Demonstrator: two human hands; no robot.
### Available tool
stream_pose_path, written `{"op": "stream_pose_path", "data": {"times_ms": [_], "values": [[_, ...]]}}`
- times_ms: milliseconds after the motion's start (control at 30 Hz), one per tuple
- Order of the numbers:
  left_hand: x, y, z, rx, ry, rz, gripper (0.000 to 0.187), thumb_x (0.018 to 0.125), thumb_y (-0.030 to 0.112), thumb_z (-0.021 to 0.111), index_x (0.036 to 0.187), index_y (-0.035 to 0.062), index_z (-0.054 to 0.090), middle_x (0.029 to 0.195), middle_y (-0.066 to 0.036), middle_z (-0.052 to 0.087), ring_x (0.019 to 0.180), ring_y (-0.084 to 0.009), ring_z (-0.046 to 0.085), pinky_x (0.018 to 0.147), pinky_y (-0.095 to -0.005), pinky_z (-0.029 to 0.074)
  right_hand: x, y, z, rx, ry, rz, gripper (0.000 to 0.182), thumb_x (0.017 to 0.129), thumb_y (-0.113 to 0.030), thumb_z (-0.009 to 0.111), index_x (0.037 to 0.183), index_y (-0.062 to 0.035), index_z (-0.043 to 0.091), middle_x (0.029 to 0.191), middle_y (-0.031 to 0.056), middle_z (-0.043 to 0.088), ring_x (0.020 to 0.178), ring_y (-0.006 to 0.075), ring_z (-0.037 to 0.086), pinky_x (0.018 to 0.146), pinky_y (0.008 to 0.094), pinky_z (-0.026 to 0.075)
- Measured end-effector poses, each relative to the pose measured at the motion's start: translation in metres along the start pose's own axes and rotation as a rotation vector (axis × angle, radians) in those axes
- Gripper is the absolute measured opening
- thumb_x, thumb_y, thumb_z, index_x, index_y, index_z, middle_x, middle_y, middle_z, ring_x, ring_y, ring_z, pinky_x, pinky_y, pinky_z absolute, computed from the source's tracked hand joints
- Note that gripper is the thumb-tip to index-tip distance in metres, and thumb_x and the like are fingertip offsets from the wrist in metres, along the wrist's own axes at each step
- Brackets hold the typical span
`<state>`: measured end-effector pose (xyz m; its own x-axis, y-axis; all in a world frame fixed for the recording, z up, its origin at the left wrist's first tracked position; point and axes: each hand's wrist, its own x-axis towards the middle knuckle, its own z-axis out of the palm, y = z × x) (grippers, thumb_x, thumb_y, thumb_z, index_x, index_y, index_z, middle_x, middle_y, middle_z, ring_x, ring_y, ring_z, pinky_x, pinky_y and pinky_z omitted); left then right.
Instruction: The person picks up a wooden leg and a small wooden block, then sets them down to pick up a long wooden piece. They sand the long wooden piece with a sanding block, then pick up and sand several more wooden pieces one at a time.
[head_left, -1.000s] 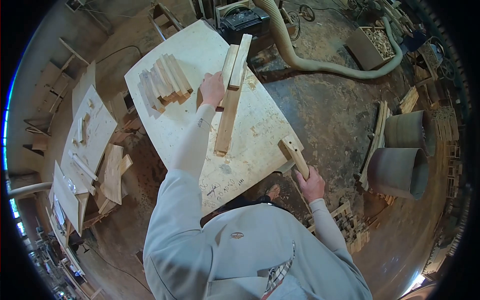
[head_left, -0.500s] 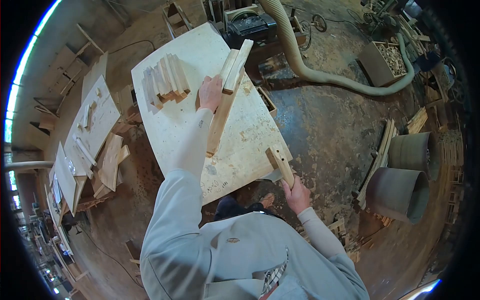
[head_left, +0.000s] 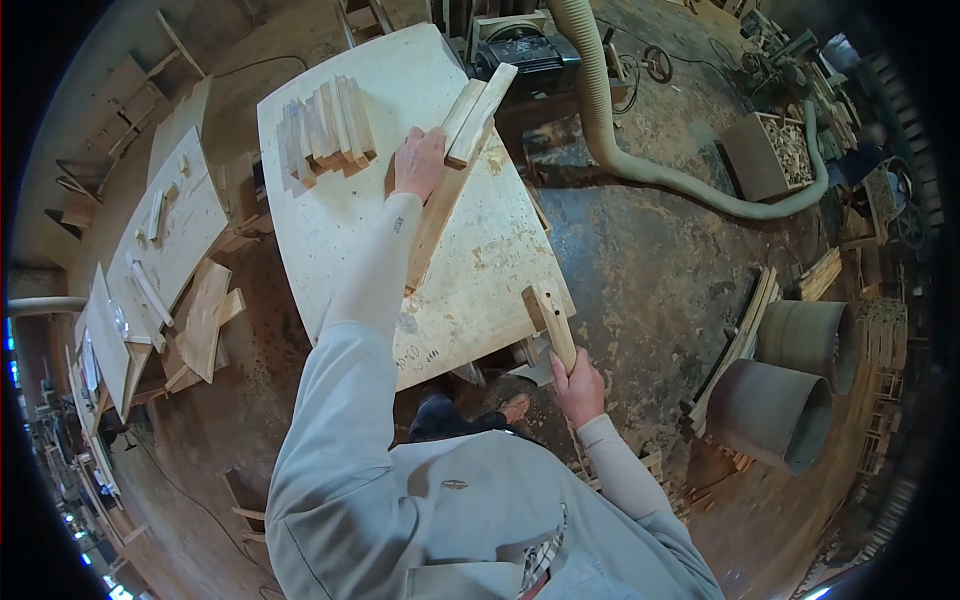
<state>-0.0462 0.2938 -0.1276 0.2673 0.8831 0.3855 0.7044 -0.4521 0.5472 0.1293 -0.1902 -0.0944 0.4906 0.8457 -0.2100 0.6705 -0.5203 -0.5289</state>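
My left hand (head_left: 418, 163) is at the left edge of a long wooden board (head_left: 436, 228) on the pale worktable (head_left: 350, 225). Its fingers are curled against the wood, partly hidden. Two narrow wooden bars (head_left: 482, 112) lie side by side on the board's far end, just right of these fingers. My right hand (head_left: 580, 388) is wrapped round the lower end of a mallet-like wooden piece (head_left: 556, 325). That piece has dark holes and a short cross block at its top, over the table's near right corner.
A row of short wooden pieces (head_left: 328, 128) sits on the table's left side. Beyond the far edge are a motor (head_left: 525, 65) and a ribbed hose (head_left: 640, 172). Two large cylinders (head_left: 765, 412) stand at right; another table (head_left: 185, 210) holds boards at left.
The whole view has shifted slightly with my head. Both hands keep their grips, and the mallet-like piece stays over the near right corner. The wood on the table looks unmoved.
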Motion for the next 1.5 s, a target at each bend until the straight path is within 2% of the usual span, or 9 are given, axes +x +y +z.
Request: {"op": "stream_pose_path", "data": {"times_ms": [567,633,800,967,1067,1167,1333,1433,1500], "values": [[-0.003,-0.002,0.006,0.015,0.089,0.005,0.032,0.114,0.035,0.053,0.120,0.0139,0.076,0.120,-0.020,0.070,0.118,-0.0425,0.068,0.102,-0.0552,0.053,0.013,0.032,0.034,0.004,0.062,-0.035,0.048,0.109,-0.046,0.066,0.133,-0.0037,0.063,0.102,0.0315,0.077,0.099,0.0542,0.073,0.085,0.0610,0.058],[-0.003,-0.001,0.002,0.052,0.066,-0.002,0.039,0.115,0.038,0.052,0.135,0.0138,0.076,0.126,-0.023,0.070,0.119,-0.0449,0.068,0.104,-0.0558,0.054,0.013,0.030,0.034,0.028,0.091,-0.059,0.048,0.109,-0.046,0.066,0.132,-0.0037,0.063,0.101,0.0313,0.077,0.099,0.0542,0.073,0.085,0.0606,0.057],[-0.001,-0.003,0.006,0.067,0.052,0.009,0.038,0.115,0.038,0.052,0.130,0.0132,0.076,0.126,-0.022,0.069,0.119,-0.0451,0.068,0.104,-0.0559,0.053,0.007,0.019,0.030,0.055,0.101,-0.052,0.046,0.108,-0.048,0.067,0.118,-0.0030,0.066,0.097,0.0290,0.077,0.098,0.0520,0.074,0.084,0.0590,0.057],[-0.002,-0.002,0.007,0.042,0.072,0.024,0.037,0.115,0.038,0.051,0.126,0.0131,0.077,0.125,-0.022,0.069,0.120,-0.0450,0.068,0.103,-0.0560,0.053,0.006,0.018,0.027,0.051,0.115,-0.050,0.046,0.108,-0.049,0.067,0.115,-0.0029,0.066,0.097,0.0285,0.077,0.097,0.0517,0.074,0.083,0.0590,0.057],[-0.003,-0.005,0.006,0.022,0.040,-0.005,0.033,0.112,0.036,0.058,0.122,0.0115,0.078,0.126,-0.019,0.068,0.121,-0.0418,0.066,0.105,-0.0561,0.052,0.005,0.016,0.024,0.037,0.107,-0.038,0.047,0.108,-0.049,0.068,0.116,-0.0028,0.066,0.097,0.0294,0.077,0.096,0.0523,0.074,0.082,0.0590,0.057],[-0.007,-0.011,0.009,-0.065,0.072,0.025,0.038,0.108,0.038,0.065,0.129,0.0096,0.078,0.128,-0.019,0.068,0.122,-0.0415,0.066,0.107,-0.0549,0.051,0.003,0.014,0.019,0.035,0.093,-0.017,0.048,0.107,-0.049,0.068,0.118,-0.0022,0.066,0.098,0.0307,0.077,0.096,0.0528,0.074,0.082,0.0593,0.057],[-0.010,-0.022,0.003,-0.214,0.030,0.075,0.050,0.098,0.025,0.077,0.144,0.0046,0.071,0.129,-0.021,0.069,0.123,-0.0413,0.065,0.107,-0.0499,0.053,-0.002,-0.005,0.003,0.011,0.077,-0.004,0.048,0.107,-0.048,0.070,0.119,-0.0014,0.066,0.098,0.0321,0.076,0.096,0.0534,0.074,0.081,0.0600,0.057],[-0.008,-0.014,-0.012,-0.294,-0.063,-0.098,0.052,0.097,0.019,0.078,0.145,0.0006,0.069,0.127,-0.021,0.072,0.121,-0.0393,0.069,0.106,-0.0464,0.055,-0.003,-0.008,-0.002,0.019,0.056,0.006,0.048,0.107,-0.048,0.070,0.118,-0.0015,0.066,0.098,0.0320,0.076,0.096,0.0535,0.074,0.081,0.0598,0.057],[-0.003,-0.006,-0.015,-0.220,0.024,-0.045,0.050,0.097,0.017,0.076,0.143,0.0001,0.070,0.124,-0.020,0.073,0.118,-0.0397,0.069,0.104,-0.0470,0.055,-0.004,-0.006,-0.006,0.008,0.038,0.017,0.047,0.107,-0.048,0.070,0.120,-0.0023,0.066,0.099,0.0308,0.077,0.096,0.0529,0.074,0.081,0.0592,0.058]]}}
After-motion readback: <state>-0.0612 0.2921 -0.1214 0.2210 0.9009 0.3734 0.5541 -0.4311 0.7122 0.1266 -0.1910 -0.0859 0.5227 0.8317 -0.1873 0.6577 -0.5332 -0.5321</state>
